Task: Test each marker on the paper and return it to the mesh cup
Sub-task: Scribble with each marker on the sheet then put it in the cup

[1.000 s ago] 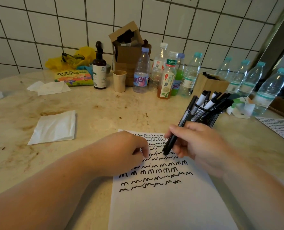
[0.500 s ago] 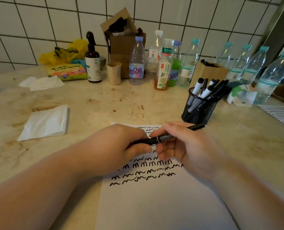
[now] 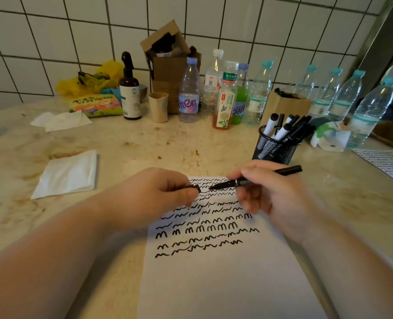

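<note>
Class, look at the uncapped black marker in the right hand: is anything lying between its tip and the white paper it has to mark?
Nothing visible does. The uncapped black marker, held by the right hand, points its tip over the scribbled white paper. The left hand pinches the black cap just beside the tip, not beneath it.

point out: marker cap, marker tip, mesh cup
marker cap (image 3: 195, 188), head view, on its exposed end beside the left hand's fingers.
marker tip (image 3: 211, 187), head view, on the bare nib.
mesh cup (image 3: 274, 151), head view, on the front wall.
</note>
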A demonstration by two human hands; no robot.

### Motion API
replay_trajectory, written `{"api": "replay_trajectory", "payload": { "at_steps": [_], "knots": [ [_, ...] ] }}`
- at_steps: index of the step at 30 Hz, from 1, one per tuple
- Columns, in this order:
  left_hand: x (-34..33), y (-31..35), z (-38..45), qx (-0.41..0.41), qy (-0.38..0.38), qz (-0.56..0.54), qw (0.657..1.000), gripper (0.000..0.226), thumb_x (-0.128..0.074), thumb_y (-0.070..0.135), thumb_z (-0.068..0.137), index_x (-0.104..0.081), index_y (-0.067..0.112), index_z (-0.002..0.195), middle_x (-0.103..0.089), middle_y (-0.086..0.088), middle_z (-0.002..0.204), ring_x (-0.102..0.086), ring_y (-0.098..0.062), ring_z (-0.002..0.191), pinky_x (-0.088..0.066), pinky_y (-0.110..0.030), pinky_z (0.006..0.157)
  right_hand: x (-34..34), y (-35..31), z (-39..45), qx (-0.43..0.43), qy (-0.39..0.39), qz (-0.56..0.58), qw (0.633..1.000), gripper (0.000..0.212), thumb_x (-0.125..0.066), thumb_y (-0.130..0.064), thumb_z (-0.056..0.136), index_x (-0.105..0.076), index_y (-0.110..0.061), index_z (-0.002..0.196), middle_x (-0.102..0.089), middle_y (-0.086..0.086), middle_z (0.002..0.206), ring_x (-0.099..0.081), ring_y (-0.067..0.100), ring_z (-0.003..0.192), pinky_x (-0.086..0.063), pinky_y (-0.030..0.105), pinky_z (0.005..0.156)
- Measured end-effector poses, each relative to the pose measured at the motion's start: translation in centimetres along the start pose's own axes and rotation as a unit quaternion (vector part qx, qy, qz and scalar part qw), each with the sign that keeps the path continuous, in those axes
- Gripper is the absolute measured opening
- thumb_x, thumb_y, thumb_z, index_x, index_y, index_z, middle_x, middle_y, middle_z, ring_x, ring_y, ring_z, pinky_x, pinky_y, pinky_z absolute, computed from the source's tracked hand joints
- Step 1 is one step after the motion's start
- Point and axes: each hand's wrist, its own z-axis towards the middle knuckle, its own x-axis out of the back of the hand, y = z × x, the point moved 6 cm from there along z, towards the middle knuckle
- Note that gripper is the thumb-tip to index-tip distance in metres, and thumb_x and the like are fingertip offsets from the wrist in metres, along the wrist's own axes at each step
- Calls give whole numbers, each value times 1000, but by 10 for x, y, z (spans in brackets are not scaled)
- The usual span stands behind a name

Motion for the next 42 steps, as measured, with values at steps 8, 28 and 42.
{"api": "replay_trajectory", "payload": {
  "at_steps": [8,28,42],
  "knots": [
    [-3,-2,-1,-7,4,137,990,31,-50,50,95,-59,27,77,-64,11,74,-55,-6,63,-44,-24,59,20,-22,-29,-38,8,-144,989,26,-59,-11,94,-77,-12,75,-62,7,58,-54,21,53,-42,26,47],
    [-8,-3,3,-26,-5,205,978,34,-45,57,91,-60,28,81,-61,21,82,-55,-4,68,-41,-20,56,34,18,-38,-106,50,-128,985,23,-67,-5,84,-65,-5,61,-55,11,50,-47,22,44,-39,26,42],
    [-8,-5,1,-9,-5,182,983,34,-46,58,90,-61,29,81,-63,14,77,-56,-7,65,-46,-27,60,41,16,-39,-79,82,-169,979,27,-62,-2,85,-61,-4,59,-54,9,47,-48,22,42,-39,29,43]
  ]
}}
